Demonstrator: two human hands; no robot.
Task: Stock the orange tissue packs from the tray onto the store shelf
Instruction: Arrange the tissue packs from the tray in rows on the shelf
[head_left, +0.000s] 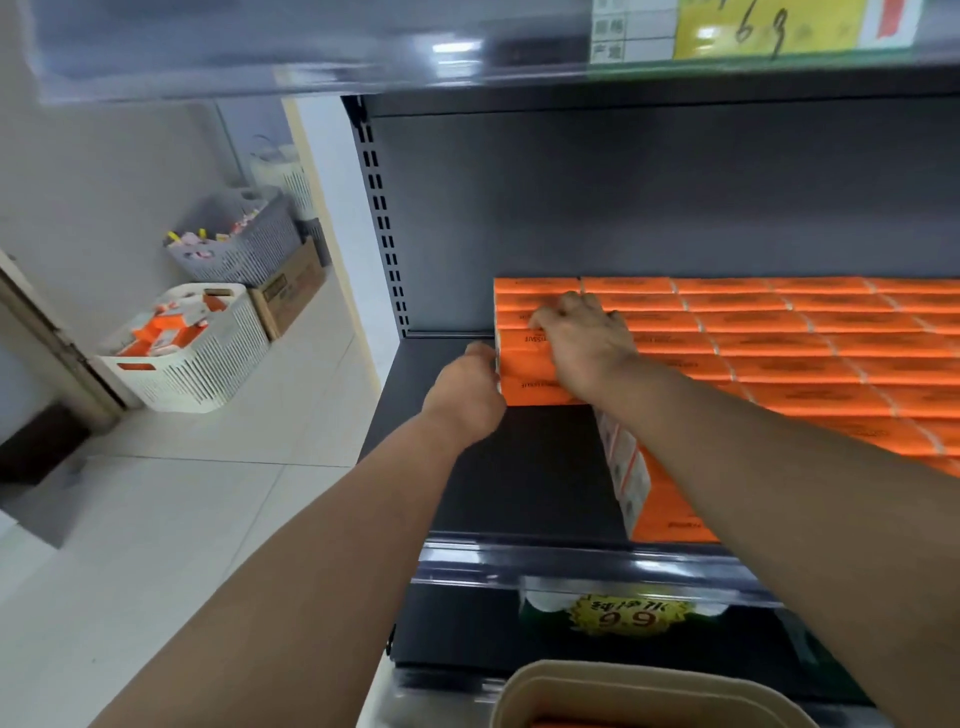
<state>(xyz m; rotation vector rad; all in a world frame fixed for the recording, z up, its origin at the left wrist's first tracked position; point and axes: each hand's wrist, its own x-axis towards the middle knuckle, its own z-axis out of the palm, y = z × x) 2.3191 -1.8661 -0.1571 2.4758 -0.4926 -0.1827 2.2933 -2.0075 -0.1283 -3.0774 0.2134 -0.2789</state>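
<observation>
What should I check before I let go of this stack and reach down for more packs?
1. Left ends of the orange tissue packs line up: ok, as far as the hands leave them visible.
2. Hands free to move: not ok. The left hand touches the packs' left end and the right hand lies on top.
3. Room for more: ok, with bare shelf in front and to the left.
4. Front packs sit behind the shelf's lip: ok.
5. Tray has packs left: cannot tell, since little beyond its rim shows.
</observation>
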